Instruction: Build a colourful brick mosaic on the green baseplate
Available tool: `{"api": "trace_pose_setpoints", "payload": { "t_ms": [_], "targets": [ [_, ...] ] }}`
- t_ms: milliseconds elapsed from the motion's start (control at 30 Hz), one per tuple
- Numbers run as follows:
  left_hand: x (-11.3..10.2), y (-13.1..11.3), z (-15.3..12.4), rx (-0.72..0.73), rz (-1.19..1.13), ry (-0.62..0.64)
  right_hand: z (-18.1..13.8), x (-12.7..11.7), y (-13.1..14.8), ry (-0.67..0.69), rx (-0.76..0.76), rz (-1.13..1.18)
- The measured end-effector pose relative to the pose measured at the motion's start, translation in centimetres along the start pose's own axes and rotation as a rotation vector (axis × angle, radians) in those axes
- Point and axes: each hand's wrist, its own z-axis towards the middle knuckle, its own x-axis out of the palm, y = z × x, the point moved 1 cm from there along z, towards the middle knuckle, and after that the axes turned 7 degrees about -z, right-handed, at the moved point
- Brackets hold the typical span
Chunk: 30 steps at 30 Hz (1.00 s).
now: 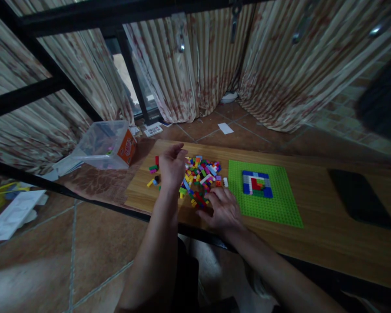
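Observation:
A loose pile of many-coloured toy building bricks lies on the wooden table. My left hand is over the pile's left side, its fingers curled together; whatever they hold, if anything, is hidden. At the pile's near right edge is my right hand, thumb and fingers apart beside some red bricks. Right of it lies a green baseplate. On the baseplate stands a square brick build with a blue and grey outer ring, a white inner part and a red middle.
The long wooden table has a dark flat slab at its right. A clear plastic box with an orange label stands beyond the left end. Several bricks lie left of the pile. Striped curtains hang behind.

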Motion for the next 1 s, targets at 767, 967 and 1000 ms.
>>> {"api": "trace_pose_setpoints", "payload": {
  "t_ms": [767, 967, 1000],
  "targets": [
    [1.9, 0.9, -1.5, -0.027, 0.166, 0.293, 0.1, -3.3, -2.5, 0.08, 0.064, 0.208],
    [3.8, 0.7, -5.0, -0.217, 0.218, 0.966, 0.0, -6.5, -4.6, -0.088, 0.162, 0.268],
    [4.1, 0.8, -5.7, -0.26, 0.195, 1.029, 0.0, -6.9, -4.9, -0.113, 0.177, 0.267]
  ]
}}
